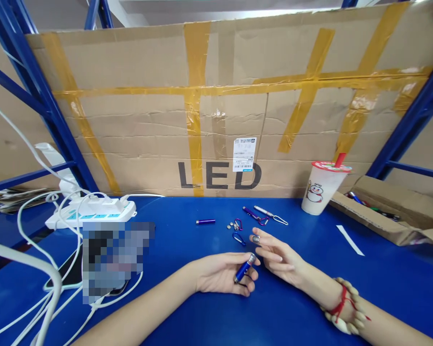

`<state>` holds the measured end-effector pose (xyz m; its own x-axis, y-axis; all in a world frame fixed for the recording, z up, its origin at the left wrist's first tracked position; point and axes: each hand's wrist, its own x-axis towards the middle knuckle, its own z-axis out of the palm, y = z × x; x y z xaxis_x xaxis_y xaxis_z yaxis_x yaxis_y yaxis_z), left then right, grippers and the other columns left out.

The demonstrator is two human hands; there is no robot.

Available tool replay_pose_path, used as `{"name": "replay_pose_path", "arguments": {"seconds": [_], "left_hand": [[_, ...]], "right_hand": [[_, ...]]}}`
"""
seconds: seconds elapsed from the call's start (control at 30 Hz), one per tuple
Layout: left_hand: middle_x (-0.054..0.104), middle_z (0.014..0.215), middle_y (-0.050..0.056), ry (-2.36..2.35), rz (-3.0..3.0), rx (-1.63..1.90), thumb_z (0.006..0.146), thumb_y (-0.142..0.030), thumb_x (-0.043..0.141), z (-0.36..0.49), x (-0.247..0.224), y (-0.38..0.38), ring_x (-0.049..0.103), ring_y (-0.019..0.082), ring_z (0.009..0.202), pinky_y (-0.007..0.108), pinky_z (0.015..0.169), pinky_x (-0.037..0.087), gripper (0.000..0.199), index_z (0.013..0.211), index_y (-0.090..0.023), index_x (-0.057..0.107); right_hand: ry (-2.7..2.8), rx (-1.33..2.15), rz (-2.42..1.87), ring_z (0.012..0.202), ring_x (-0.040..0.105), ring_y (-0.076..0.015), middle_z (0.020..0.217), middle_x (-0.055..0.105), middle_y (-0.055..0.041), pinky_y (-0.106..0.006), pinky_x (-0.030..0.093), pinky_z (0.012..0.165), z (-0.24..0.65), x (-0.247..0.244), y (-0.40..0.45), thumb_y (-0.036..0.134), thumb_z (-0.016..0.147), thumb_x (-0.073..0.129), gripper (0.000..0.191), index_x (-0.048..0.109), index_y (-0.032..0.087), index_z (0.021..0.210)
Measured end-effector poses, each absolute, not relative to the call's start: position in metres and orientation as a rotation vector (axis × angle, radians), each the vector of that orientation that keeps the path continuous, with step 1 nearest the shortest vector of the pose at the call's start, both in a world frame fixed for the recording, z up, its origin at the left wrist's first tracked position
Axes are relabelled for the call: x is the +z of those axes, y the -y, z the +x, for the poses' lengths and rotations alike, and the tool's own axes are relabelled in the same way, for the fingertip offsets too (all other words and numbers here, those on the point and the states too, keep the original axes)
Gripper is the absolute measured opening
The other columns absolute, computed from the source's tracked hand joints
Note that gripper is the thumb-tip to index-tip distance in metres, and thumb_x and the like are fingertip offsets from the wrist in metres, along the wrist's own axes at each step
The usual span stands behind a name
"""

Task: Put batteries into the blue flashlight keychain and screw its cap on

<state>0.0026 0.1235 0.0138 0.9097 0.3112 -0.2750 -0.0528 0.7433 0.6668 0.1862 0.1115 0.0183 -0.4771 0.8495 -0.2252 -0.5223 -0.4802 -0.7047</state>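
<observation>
My left hand holds a small blue flashlight with a silver end pointing up and a dark cord hanging at its lower end. Just right of it, my right hand has a small silver piece between thumb and fingertip, too small to name surely. Beyond the hands lie a blue carabiner, a purple carabiner and several small round metal pieces. A purple tube lies farther left. Behind my right hand are a purple flashlight and a silver one with a clip.
A white cup with a red straw stands at the back right, beside an open cardboard box. A white strip lies nearer. At left are a power strip, cables and phones. Taped cardboard closes the back.
</observation>
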Motion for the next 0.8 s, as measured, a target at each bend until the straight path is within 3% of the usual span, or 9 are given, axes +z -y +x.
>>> {"name": "replay_pose_path", "arguments": {"seconds": [0.13,0.23,0.47,0.63,0.8], "left_hand": [[0.059,0.073,0.001,-0.393,0.672,0.258,0.079,-0.033,0.058,0.003,0.013,-0.121,0.058,0.011,0.064,0.027,0.07,0.035,0.026,0.093,-0.012,0.052],[0.059,0.071,0.0,-0.398,0.659,0.357,0.078,-0.032,0.057,0.003,0.012,-0.116,0.057,0.01,0.061,0.025,0.066,0.035,0.024,0.093,-0.013,0.053],[0.055,0.062,-0.002,-0.509,0.738,0.423,0.076,-0.038,0.058,-0.004,0.017,-0.104,0.049,0.006,0.041,0.022,0.046,0.025,0.031,0.093,-0.013,0.054],[0.05,0.049,-0.006,-0.609,0.762,0.401,0.071,-0.05,0.059,-0.002,0.012,-0.107,0.038,0.004,0.031,0.022,0.039,0.018,0.048,0.098,-0.012,0.053],[0.046,0.042,-0.005,-0.68,0.837,0.33,0.07,-0.051,0.059,-0.003,0.02,-0.107,0.041,0.005,0.034,0.019,0.04,0.025,0.042,0.086,-0.012,0.056]], "right_hand": [[0.805,1.947,-0.954,0.032,0.023,0.0006,0.048,0.041,0.0092,-0.008,0.006,0.026,0.175,0.021,-0.112,0.019,0.064,0.064,0.031,0.051,0.017,0.093],[0.94,1.873,-0.988,0.034,0.027,-0.0008,0.045,0.037,0.009,-0.009,0.006,0.028,0.169,0.023,-0.117,0.022,0.065,0.064,0.028,0.054,0.016,0.09],[1.053,1.899,-0.984,0.035,0.017,-0.0007,0.043,0.031,0.0102,-0.01,0.007,0.028,0.175,0.027,-0.113,0.03,0.066,0.066,0.026,0.056,0.015,0.085],[1.106,2.001,-0.897,0.036,0.027,0.001,0.063,0.056,0.0,-0.011,0.014,0.028,0.179,0.025,-0.107,0.029,0.065,0.069,0.027,0.056,0.012,0.081],[1.074,2.019,-0.855,0.037,0.029,0.0006,0.059,0.056,0.0008,-0.011,0.02,0.03,0.179,0.024,-0.106,0.028,0.066,0.069,0.024,0.058,0.012,0.081]]}}
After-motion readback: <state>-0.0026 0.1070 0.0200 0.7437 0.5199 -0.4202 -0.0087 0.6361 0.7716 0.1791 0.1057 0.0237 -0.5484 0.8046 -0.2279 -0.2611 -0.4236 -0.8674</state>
